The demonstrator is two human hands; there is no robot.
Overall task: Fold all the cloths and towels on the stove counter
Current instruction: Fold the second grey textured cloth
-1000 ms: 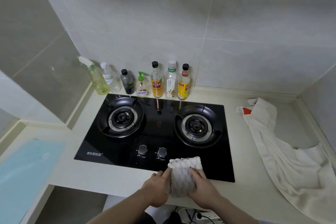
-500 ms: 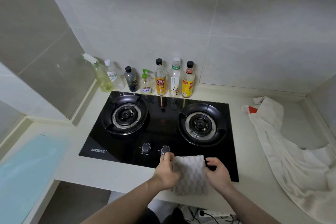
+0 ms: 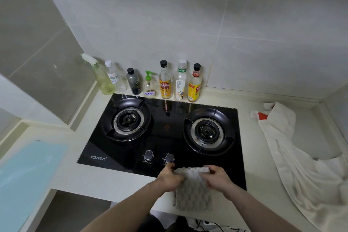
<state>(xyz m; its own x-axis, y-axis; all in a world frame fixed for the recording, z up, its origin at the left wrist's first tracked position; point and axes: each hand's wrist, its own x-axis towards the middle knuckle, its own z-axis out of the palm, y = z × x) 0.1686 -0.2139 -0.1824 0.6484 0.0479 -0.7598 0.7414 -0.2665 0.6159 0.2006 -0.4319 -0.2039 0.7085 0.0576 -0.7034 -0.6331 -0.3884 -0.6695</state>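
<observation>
A small grey bubble-textured cloth [image 3: 192, 192], folded into a narrow rectangle, lies at the front edge of the counter, its far end over the black stove's front rim. My left hand [image 3: 169, 177] grips the cloth's far left corner. My right hand [image 3: 216, 177] grips its far right corner. A large white towel [image 3: 305, 171] with a red patch lies unfolded and rumpled along the right side of the counter.
The black two-burner gas stove [image 3: 165, 128] has two knobs [image 3: 159, 156] just beyond my hands. Several bottles [image 3: 165, 81] line the back wall. A pale blue board [image 3: 28, 171] lies at the left. The cream counter [image 3: 113, 181] ends at my waist.
My hands slid from the cloth's near sides up to its far corners. The cloth's near end now lies flat toward the counter edge.
</observation>
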